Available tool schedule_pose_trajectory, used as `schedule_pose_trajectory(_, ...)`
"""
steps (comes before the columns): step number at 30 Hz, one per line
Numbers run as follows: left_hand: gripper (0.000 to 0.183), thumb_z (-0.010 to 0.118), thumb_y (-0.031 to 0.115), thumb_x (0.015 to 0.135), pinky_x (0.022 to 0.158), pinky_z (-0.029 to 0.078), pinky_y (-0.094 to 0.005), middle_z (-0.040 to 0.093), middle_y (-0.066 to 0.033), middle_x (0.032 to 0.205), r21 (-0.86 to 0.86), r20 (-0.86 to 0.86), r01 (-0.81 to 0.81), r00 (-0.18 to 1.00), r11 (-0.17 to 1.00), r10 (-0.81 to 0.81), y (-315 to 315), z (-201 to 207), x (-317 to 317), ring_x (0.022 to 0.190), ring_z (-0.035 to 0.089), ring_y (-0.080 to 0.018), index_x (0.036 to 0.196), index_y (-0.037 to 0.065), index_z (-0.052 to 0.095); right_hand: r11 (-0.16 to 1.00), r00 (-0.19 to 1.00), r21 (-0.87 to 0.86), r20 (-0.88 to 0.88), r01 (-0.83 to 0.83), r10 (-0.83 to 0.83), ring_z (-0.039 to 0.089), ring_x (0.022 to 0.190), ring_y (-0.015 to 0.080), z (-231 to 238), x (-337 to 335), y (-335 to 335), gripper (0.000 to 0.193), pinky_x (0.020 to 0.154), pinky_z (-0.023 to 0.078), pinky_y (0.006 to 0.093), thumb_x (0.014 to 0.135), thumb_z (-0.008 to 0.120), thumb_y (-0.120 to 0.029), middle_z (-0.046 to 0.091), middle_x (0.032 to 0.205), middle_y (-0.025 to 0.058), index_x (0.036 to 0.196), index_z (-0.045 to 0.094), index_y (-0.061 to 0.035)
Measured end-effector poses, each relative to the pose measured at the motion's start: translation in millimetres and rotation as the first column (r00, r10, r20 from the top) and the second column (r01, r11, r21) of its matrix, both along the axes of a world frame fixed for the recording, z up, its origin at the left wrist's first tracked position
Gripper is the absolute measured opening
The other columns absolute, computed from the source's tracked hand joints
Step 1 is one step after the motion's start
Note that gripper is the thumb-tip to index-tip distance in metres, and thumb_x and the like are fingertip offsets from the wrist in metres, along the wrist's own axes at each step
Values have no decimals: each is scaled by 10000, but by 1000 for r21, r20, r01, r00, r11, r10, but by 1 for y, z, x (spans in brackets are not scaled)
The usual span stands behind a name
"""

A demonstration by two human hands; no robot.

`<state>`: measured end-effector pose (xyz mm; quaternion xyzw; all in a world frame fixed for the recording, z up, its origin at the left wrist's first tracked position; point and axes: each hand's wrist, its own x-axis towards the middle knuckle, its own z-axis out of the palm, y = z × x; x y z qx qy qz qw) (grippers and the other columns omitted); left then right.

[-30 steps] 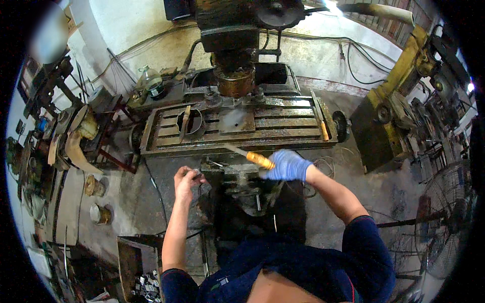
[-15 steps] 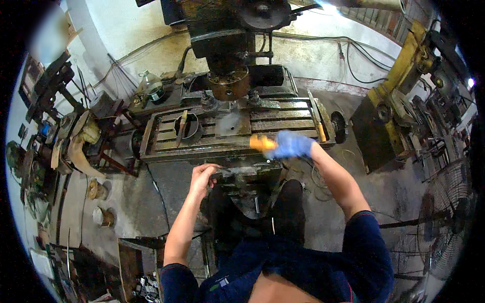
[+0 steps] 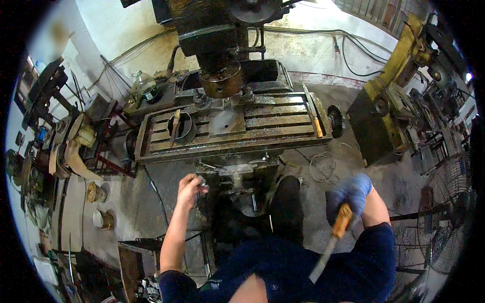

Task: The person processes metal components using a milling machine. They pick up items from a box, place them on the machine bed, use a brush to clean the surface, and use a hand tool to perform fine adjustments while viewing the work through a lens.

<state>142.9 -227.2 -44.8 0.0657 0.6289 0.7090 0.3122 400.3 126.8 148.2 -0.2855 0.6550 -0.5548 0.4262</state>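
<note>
My right hand [image 3: 353,194], in a blue glove, is wrapped round the orange handle of a file [image 3: 323,257]. The file's flat grey blade slants down and left, in front of my dark shirt. Bare and closed, my left hand [image 3: 189,191] pinches a small shiny metal piece [image 3: 203,186], whose exact shape is hidden by the fingers and blur. It hangs left of my knees, short of the milling machine's slotted table [image 3: 283,132]. Neither hand touches the table.
On the table lie a second file [image 3: 314,113] with an orange handle and a round pan [image 3: 188,132] with a brush [image 3: 175,126] across it. The milling head [image 3: 221,81] hangs above. A standing fan [image 3: 439,222] is at the right, a bucket [image 3: 102,219] on the left floor.
My right hand has swung from the table's front edge down and right with the file. My left hand has drawn slightly left and nearer. The view has shifted a little.
</note>
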Motion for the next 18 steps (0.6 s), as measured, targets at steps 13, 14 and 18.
schedule_pose_trajectory(13, 75, 546, 46, 774, 539, 524, -319, 545, -92, 750, 1, 23, 48, 999, 999, -48, 52, 17, 4, 658, 609, -226, 792, -18, 511, 339, 803, 734, -580, 589, -139, 601, 662, 360, -59, -82, -54, 630, 630, 472, 427, 694, 500, -641, 602, 683, 206, 698, 644, -28)
schedule_pose_trajectory(14, 70, 545, 42, 772, 537, 524, -319, 546, -93, 748, 35, 29, 52, 998, 998, -53, 50, 16, 0, 657, 610, -226, 789, -17, 512, 334, 783, 715, -606, 614, -144, 598, 652, 362, -61, -84, -48, 631, 621, 471, 428, 694, 497, -646, 600, 671, 204, 695, 645, -32)
schedule_pose_trajectory(18, 39, 540, 22, 763, 525, 523, -315, 550, -94, 734, 35, 8, 58, 998, 998, -58, 47, 18, -3, 644, 610, -221, 770, -10, 519, 423, 364, 121, -746, 898, -558, 532, 479, 240, -91, -114, -7, 420, 494, 416, 375, 722, 641, -469, 565, 575, 169, 686, 635, -50)
